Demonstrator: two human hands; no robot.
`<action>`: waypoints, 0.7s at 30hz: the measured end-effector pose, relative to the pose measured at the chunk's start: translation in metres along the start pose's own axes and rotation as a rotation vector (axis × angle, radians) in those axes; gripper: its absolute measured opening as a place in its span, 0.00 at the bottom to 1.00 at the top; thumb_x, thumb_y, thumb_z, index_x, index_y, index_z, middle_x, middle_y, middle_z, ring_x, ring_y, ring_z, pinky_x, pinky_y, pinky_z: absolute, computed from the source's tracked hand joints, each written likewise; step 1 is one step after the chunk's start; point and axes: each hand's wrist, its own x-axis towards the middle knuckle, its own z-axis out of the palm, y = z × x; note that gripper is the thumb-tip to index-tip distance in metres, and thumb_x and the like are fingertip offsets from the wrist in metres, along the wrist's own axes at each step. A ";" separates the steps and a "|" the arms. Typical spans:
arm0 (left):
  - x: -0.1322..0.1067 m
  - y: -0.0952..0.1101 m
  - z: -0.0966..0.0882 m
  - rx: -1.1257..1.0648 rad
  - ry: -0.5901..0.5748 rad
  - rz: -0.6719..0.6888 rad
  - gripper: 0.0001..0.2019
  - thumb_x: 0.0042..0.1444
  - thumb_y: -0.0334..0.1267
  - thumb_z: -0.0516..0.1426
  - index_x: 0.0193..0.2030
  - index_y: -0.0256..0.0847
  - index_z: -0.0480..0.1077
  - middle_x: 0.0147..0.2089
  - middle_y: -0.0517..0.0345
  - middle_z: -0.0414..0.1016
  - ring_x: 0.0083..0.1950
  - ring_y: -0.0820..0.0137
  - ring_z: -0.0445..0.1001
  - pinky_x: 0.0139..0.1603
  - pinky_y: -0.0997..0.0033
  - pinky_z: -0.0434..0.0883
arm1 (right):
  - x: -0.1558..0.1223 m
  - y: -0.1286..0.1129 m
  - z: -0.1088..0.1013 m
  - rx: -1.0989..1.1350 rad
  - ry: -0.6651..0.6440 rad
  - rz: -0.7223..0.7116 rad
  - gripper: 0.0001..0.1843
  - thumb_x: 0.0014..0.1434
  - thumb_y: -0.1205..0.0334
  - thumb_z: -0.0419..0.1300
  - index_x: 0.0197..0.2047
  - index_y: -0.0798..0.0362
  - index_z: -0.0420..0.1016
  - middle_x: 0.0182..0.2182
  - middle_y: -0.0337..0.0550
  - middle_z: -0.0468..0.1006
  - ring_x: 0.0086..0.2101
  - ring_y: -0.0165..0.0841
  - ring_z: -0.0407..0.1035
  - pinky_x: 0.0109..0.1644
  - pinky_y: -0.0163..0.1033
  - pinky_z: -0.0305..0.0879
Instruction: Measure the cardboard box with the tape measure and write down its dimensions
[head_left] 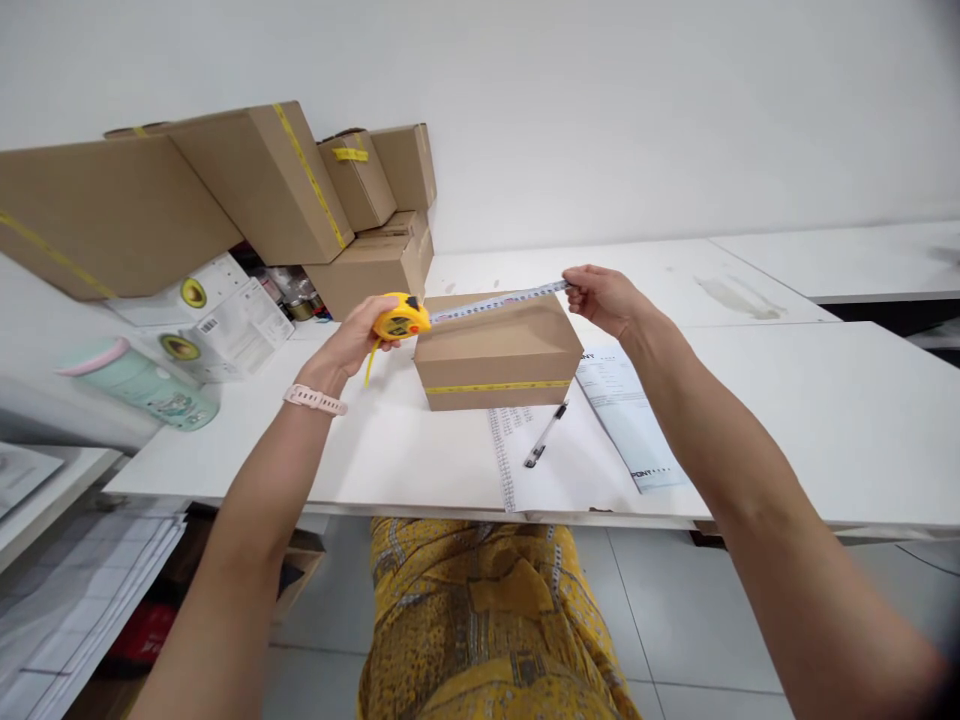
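Note:
My left hand [358,338] is closed round a yellow tape measure [402,318], whose short yellow strap hangs below it. Pinched in my right hand [604,298] is the free end of the pulled-out metal blade [499,302]. The blade stretches between both hands, along the top of a brown cardboard box [499,345]; whether it touches the box I cannot tell. Yellow printed tape runs across the box's near side. Under and before the box lies a spiral notebook [559,470] with a pen [546,435] on it. Beside the notebook is a printed sheet [626,415].
Several cardboard boxes [255,185] are stacked at the back left against the wall. A mint-green bottle [142,385] stands near the table's left end, by white cartons with avocado pictures [217,318]. The white table [840,430] has its front edge close to my lap.

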 end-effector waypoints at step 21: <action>0.043 -0.036 -0.047 0.005 0.065 -0.209 0.18 0.47 0.49 0.64 0.39 0.37 0.75 0.31 0.51 0.78 0.19 0.72 0.66 0.17 0.74 0.55 | 0.000 0.056 0.010 -0.345 0.230 0.103 0.15 0.51 0.61 0.64 0.43 0.50 0.72 0.37 0.40 0.76 0.36 0.33 0.71 0.39 0.37 0.66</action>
